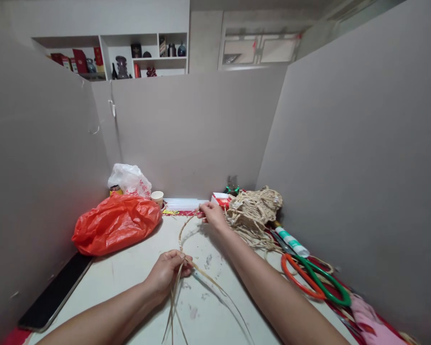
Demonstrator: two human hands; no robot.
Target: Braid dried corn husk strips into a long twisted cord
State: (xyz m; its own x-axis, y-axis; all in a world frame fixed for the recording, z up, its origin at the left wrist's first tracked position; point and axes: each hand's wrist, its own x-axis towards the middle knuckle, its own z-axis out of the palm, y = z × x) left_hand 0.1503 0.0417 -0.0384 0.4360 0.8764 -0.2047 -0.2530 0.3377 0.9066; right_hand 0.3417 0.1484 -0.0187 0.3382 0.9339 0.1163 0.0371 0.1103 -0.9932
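Note:
My left hand (168, 271) is closed around a bundle of thin straw strands (175, 297) near the middle of the white table (136, 287); their loose ends trail toward me. My right hand (211, 213) reaches farther out and pinches one strand, which curves in an arc (184, 229) back to my left hand. Just right of my right hand lies a woven straw piece (255, 207), a tangled net of the same fibre.
A red plastic bag (117, 225) and a white bag (129, 179) lie at back left, with a paper cup (157, 197). Orange and green scissors (314, 280) and a tube (292, 242) sit at right. A dark phone (53, 294) rests at left. Grey partitions enclose the table.

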